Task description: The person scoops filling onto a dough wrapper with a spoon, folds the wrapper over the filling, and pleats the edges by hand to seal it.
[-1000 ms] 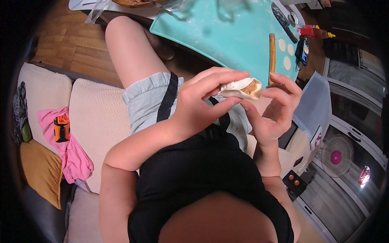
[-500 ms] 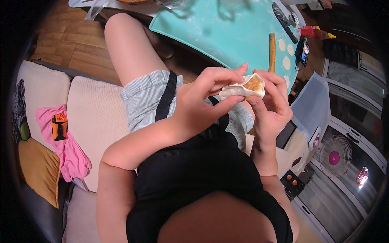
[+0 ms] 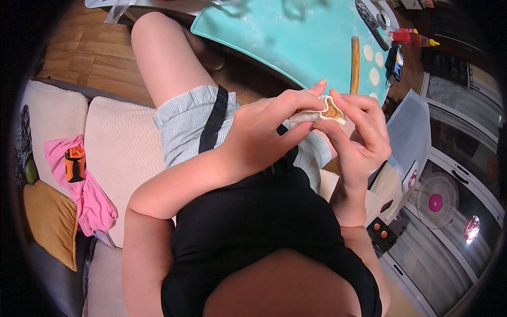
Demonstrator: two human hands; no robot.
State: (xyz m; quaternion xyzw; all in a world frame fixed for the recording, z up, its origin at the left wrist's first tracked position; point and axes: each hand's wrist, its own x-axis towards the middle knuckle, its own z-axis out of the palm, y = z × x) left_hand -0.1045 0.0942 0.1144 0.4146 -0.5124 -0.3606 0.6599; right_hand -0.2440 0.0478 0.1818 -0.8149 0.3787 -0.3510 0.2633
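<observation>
Above the lap, between both hands, sits a white dough wrapper (image 3: 306, 117), folded lengthwise, brown filling (image 3: 332, 111) showing at its open right end. Left hand (image 3: 269, 124): fingers closed on the wrapper's left part, thumb below, other fingers over the top. Right hand (image 3: 362, 132): fingers curled round the open end, thumb and fingertips pinching its edges. Wrapper is held up off the surface, nearer the body than the teal mat (image 3: 253, 31).

On the mat: wooden rolling pin (image 3: 355, 64), just left of a few flat dough circles (image 3: 374, 76), one partly hidden by the right hand. Dark-bladed knife (image 3: 369, 21) near the mat's far right corner; beside it, a red bottle (image 3: 417, 39) with yellow tip (any label too small to read). Phone (image 3: 398, 64) below that, screen lit, content not legible.

Markings: orange-and-black item (image 3: 75, 164) on a pink cloth (image 3: 95, 208), left on the sofa (image 3: 116, 127), carries dark marks on its orange top, maybe lettering, unreadable at this size. White panel (image 3: 410, 178) at right has a pink mark, also unclear. Fan (image 3: 437, 201) with pink hub stands right of that; mustard cushion (image 3: 50, 222) lower left.
</observation>
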